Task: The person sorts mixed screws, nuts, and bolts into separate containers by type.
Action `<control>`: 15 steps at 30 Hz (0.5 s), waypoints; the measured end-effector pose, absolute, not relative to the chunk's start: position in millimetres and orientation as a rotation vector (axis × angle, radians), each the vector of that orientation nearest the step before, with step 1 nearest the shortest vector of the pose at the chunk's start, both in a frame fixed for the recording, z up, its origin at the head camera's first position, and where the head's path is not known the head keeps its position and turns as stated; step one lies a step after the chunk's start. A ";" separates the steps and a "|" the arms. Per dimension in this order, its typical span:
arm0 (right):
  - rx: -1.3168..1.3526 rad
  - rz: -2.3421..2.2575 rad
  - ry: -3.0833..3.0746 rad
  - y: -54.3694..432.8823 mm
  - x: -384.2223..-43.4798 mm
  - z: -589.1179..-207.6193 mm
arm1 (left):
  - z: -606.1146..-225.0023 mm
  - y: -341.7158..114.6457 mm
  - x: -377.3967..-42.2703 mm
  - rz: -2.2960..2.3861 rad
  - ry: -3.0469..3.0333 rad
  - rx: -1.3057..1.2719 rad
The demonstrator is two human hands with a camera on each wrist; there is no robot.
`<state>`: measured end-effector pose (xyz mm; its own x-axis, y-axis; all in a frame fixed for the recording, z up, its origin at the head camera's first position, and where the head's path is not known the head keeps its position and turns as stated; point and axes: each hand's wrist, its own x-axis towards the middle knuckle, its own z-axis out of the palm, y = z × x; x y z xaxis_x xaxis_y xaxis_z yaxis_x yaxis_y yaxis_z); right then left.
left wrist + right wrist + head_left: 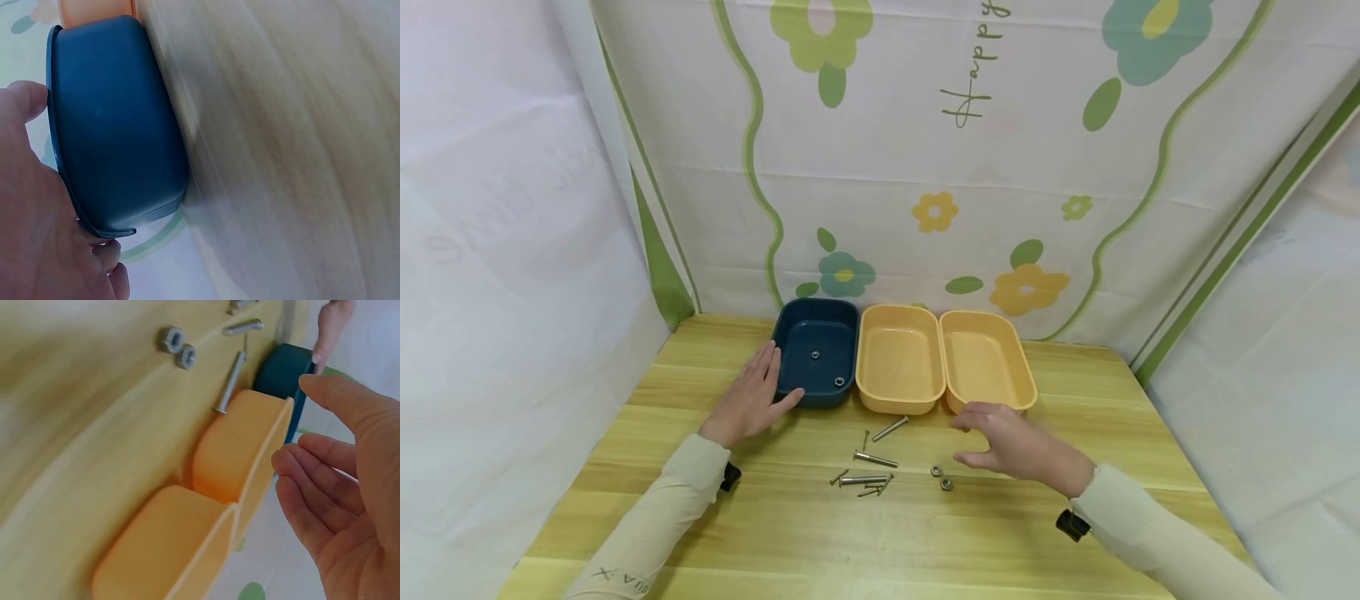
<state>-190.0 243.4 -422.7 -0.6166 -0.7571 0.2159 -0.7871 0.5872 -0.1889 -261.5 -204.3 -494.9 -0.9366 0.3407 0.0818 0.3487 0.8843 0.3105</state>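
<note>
My left hand (748,398) rests at the near left corner of a dark blue tray (817,399), fingers along its outer left side. In the left wrist view the thumb (31,99) touches the tray's rim. Two nuts (839,382) lie inside this tray. My right hand (1011,442) hovers by the near edge of the right yellow tray (988,367), fingers loosely bent with nothing between them. Two more nuts (946,484) lie on the table left of it. Several bolts (876,459) and small screws (867,440) are scattered between the hands.
A second yellow tray (900,406) stands between the blue tray and the right yellow one, all three side by side along the back of the wooden table (820,542). Behind them hangs a flower-print cloth (865,150); white cloth walls (512,250) flank both sides.
</note>
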 end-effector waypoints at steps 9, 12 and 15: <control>1.353 0.499 -2.757 247.1 -174.7 -456.9 | -494.4 -204.5 -260.9 -0.495 -3.023 -0.564; 1.355 0.540 -2.780 247.0 -171.0 -466.4 | -494.3 -204.5 -260.8 -0.497 -3.025 -0.563; 1.336 0.581 -2.806 247.3 -168.8 -475.5 | -494.1 -204.4 -261.0 -0.502 -3.021 -0.563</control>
